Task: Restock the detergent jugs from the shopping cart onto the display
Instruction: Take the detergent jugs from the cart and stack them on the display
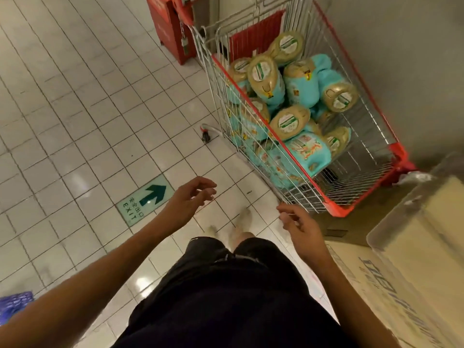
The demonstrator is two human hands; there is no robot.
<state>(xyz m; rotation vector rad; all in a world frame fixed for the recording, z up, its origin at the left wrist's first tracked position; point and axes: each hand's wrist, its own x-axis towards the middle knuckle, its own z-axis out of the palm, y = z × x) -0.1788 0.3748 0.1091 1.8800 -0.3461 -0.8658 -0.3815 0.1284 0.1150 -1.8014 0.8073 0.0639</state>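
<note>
A wire shopping cart (334,38) with red trim stands at the upper right, against a grey wall. Several turquoise detergent jugs (305,149) with tan bases lie piled inside it, most on their sides. My left hand (192,198) hangs over the tiled floor, left of the cart's near corner, fingers loosely curled and holding nothing. My right hand (297,223) hovers just below the cart's near corner, also empty with relaxed fingers. Neither hand touches the cart or a jug.
Cardboard boxes (391,280) with a clear plastic cover fill the lower right. A red stand (173,28) sits at the top beside the cart's handle. A green EXIT arrow sticker (144,200) marks the white floor tiles. A blue bag (15,305) shows at the lower left.
</note>
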